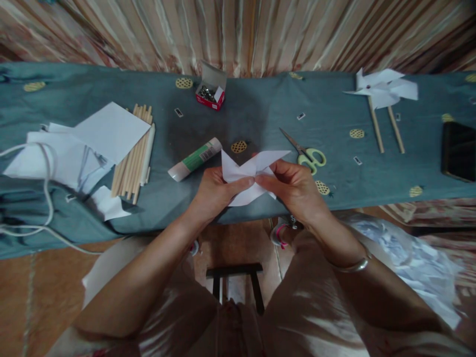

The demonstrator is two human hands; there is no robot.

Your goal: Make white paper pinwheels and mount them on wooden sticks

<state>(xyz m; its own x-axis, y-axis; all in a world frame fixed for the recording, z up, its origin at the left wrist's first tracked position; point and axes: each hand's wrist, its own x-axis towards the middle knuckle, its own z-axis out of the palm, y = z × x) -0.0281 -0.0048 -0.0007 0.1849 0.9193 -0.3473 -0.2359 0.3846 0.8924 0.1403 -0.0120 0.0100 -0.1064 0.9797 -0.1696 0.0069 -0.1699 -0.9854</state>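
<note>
A white paper pinwheel (245, 169) with folded blades is held between both hands above the front edge of the cloth-covered table. My left hand (219, 192) grips its left side, thumb pressed near the centre. From the right, my right hand (295, 186) pinches it, thumb also at the centre and fingers partly behind the paper. A glue stick (196, 158) with a green label lies just beyond my left hand. Green-handled scissors (311, 157) lie beside my right hand, blades pointing away. Whatever is under the thumbs is hidden.
At left are white paper sheets (111, 131), wooden sticks (132, 163) and a white cable (48, 198). An open red box (210, 101) of small metal pieces stands at the back. Finished pinwheels (390, 88) on sticks and a dark phone (458, 151) lie right.
</note>
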